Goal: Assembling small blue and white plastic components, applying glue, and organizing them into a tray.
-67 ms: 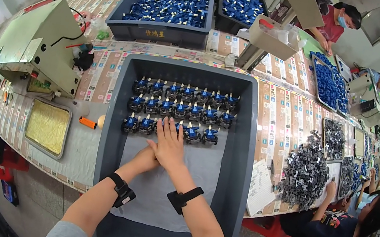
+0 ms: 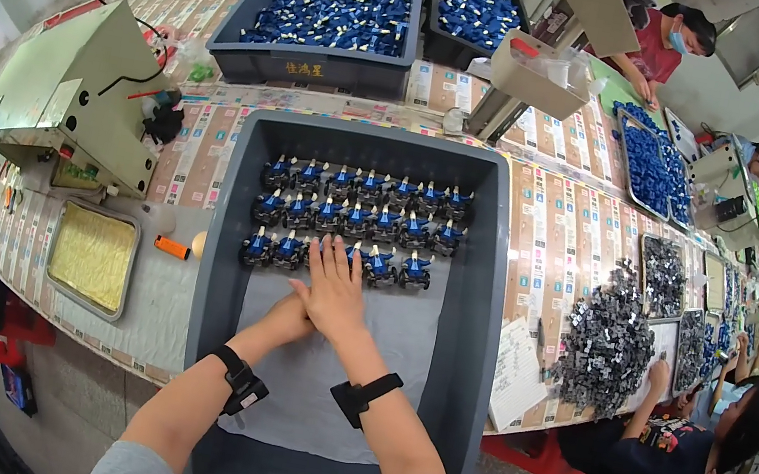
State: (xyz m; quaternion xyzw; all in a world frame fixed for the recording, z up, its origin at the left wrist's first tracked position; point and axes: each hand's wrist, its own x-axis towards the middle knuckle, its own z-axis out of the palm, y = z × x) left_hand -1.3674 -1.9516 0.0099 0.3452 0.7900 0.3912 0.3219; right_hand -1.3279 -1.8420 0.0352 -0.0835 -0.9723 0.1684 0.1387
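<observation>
Patterned sheets (image 2: 589,201) cover the counter (image 2: 197,149), where a deep grey bin (image 2: 460,373) holds figures on a pale liner (image 2: 392,366). Forearms (image 2: 178,410) angle inward over the bin's near rim, dark bands (image 2: 243,382) at both wrists. The right hand (image 2: 334,297) lies flat, fingers straight and close together, thumb out sideways. It overlaps the left hand (image 2: 288,319), whose fingers are hidden, so I cannot tell what it grips. Beyond, the right fingertips cover the middle of the front row of blue figures (image 2: 380,267). Uneven pressure there could tip or skew one; a wrist dragging the liner could disturb the row. Nearer the bin's far wall stand two more rows (image 2: 359,220); a hard forward shove might jam figures against them.
</observation>
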